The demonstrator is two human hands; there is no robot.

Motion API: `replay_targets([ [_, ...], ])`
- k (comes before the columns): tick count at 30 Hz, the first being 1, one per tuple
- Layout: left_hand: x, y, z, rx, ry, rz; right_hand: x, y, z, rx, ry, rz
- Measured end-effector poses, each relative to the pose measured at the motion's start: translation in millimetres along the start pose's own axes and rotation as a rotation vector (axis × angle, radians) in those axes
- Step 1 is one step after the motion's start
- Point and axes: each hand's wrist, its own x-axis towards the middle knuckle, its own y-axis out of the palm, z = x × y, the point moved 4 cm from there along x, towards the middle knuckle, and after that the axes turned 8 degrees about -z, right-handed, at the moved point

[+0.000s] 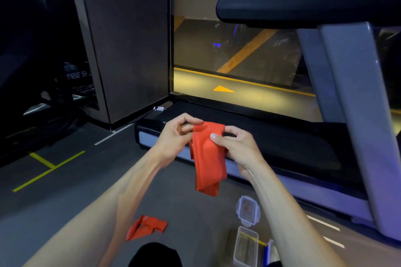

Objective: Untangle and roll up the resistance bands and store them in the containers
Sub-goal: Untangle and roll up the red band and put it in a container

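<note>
A red resistance band (208,158) hangs folded in the air at mid-frame. My left hand (175,134) pinches its upper left corner. My right hand (236,145) pinches its upper right edge, thumb on the front. A second red band (147,226) lies crumpled on the grey floor at lower left. A clear lidded container (248,210) lies on the floor below my right forearm, something reddish showing through its lid. A clear open container (246,247) stands just in front of it.
A treadmill (282,143) runs across the floor behind my hands, its grey upright (351,104) and black handrail at the right. Yellow and white tape lines mark the floor at the left. A blue object (265,253) sits beside the open container. My dark knee is at the bottom edge.
</note>
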Motion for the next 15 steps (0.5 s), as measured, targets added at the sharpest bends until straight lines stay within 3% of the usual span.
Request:
replay_targets([
  [6,-1.3,-2.8,0.0,0.078,0.003,0.043,4.5,-6.6,-6.7,0.134,0.076,0.041],
  [15,-7.3,-0.2,-1.5,0.131,0.062,0.007,9.2,-5.6,-5.4,0.142,0.061,-0.01],
])
